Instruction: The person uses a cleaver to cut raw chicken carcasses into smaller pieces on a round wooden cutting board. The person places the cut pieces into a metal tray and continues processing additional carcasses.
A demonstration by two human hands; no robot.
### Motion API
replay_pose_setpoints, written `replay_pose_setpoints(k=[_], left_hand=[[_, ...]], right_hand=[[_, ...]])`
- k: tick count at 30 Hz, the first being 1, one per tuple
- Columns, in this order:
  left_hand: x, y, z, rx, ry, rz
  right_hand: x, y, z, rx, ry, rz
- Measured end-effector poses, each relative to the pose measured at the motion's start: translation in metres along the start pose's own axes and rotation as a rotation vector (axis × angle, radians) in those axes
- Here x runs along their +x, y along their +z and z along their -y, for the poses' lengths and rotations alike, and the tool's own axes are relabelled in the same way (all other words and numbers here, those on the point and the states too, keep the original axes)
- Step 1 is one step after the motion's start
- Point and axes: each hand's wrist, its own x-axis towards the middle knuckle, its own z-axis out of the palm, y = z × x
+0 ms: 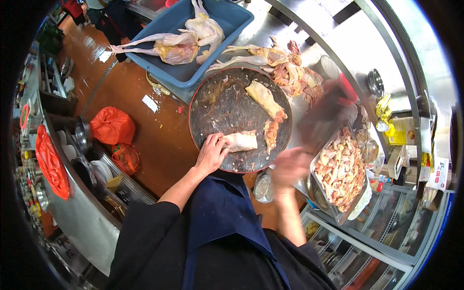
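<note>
On the round chopping block (224, 108), my left hand (211, 153) rests its fingers on the near end of a pale piece of poultry (242, 141). My right hand (291, 168) is blurred by motion, raised right of the block. It grips a cleaver (319, 116), whose dark blade shows only as a smear. Farther up the block lies a longer skin-on piece (265, 98), with a small meat scrap (270, 135) below it. To the right, a metal tray (340, 217) is heaped with chopped poultry pieces (340, 170).
Beyond the block, a blue plastic tub (183, 81) holds plucked birds (177, 47). More cut poultry (290, 70) lies on the steel counter. Red plastic bags (113, 125) sit at left by shelves of dishes (101, 170). A person (112, 25) stands at the upper left. A glass-topped cabinet (380, 224) is at lower right.
</note>
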Motion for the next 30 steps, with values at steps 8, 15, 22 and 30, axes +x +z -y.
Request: replay_pose_setpoints(k=[8, 15, 22, 30], left_hand=[[-0.007, 0.001, 0.007, 0.008, -0.077, -0.084], [-0.007, 0.004, -0.001, -0.018, -0.090, -0.125], [-0.014, -0.019, 0.007, -0.071, -0.127, -0.240], [-0.026, -0.019, -0.003, -0.030, -0.105, -0.222]], right_hand=[[0.071, 0.015, 0.014, -0.061, 0.040, 0.359], [-0.111, 0.058, -0.037, -0.485, 0.217, 0.687], [0.040, 0.065, 0.043, 0.091, 0.200, 0.495], [-0.055, 0.036, 0.011, -0.019, 0.105, 0.349]])
